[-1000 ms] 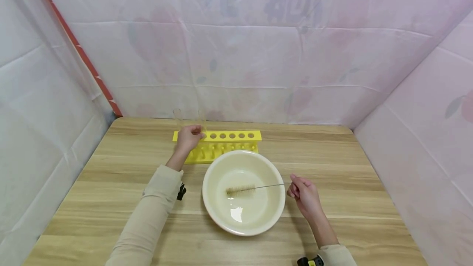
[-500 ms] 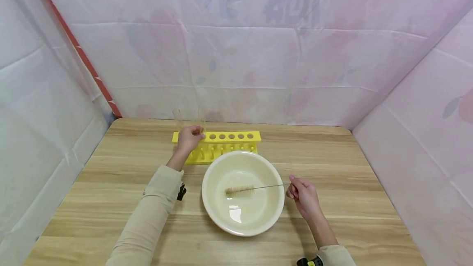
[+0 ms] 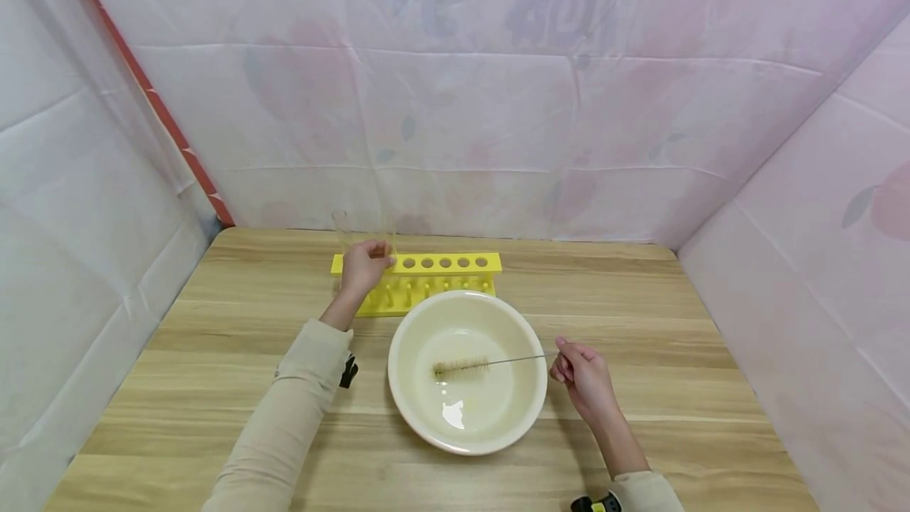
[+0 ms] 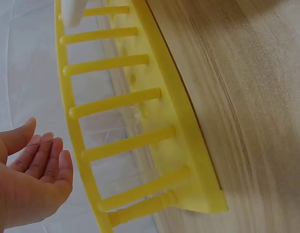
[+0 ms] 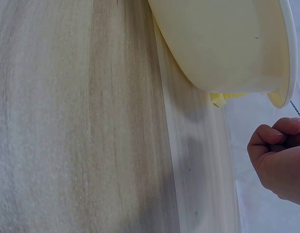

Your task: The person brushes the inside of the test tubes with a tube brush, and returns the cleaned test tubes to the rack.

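Note:
A yellow rack (image 3: 437,269) stands behind a cream basin (image 3: 490,409) of water. Two clear test tubes rise from its left end: one at the far left (image 3: 342,227), the other (image 3: 389,234) between the thumb and fingers of my left hand (image 3: 364,267), which pinches it near the rack's top. In the left wrist view that hand (image 4: 36,179) has bent fingers beside the rack's top bar (image 4: 77,131); the glass is hard to see there. My right hand (image 3: 588,382) grips the wire handle of a bristle brush (image 3: 462,368), its bristles over the basin. The right wrist view shows this hand (image 5: 281,160) curled by the rim.
All stands on a wooden table (image 3: 675,338), with pale patterned cloth (image 3: 462,101) hanging at the back and both sides. A red strip (image 3: 163,113) runs down the left back corner. Several upright pegs line the rack behind the basin.

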`<state>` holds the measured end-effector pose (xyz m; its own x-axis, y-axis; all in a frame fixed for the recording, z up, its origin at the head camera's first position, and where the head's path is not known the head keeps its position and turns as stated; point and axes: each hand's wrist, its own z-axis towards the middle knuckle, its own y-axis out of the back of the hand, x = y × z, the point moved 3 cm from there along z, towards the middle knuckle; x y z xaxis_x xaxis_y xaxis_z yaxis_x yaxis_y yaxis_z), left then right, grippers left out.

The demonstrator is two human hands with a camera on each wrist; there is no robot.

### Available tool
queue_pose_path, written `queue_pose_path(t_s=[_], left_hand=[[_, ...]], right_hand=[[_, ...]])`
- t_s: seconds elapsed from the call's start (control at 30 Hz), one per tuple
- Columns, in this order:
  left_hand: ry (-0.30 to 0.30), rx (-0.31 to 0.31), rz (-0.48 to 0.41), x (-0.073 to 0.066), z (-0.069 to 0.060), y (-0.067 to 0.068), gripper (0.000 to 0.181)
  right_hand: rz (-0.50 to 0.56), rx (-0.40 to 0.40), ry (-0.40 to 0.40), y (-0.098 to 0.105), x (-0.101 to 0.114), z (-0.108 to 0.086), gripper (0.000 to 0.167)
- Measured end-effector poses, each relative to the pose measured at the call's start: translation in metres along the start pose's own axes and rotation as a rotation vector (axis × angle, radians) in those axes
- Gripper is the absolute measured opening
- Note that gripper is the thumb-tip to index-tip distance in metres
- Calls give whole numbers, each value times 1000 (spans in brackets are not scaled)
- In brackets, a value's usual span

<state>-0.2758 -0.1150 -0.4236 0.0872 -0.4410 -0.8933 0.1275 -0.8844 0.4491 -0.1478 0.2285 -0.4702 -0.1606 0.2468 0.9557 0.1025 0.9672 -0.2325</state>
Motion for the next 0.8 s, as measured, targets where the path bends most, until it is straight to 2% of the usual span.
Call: queue_pose_path(t_s=[0.17, 0.37, 0.6, 0.8], left_hand=[[-64, -24, -24, -6, 0, 2, 23], [-128, -59, -123, -18, -3, 5, 25], [-185, -93, -177, -39, -15, 14, 28], [-253, -117, -170, -56, -27, 24, 27]], right_hand=[[-5, -4, -2, 0, 0, 0, 45], [-11, -11, -13, 2, 0, 1, 45], [-3, -3, -1, 4, 0, 1, 46], [-4, 3, 0, 5, -1, 1, 45]])
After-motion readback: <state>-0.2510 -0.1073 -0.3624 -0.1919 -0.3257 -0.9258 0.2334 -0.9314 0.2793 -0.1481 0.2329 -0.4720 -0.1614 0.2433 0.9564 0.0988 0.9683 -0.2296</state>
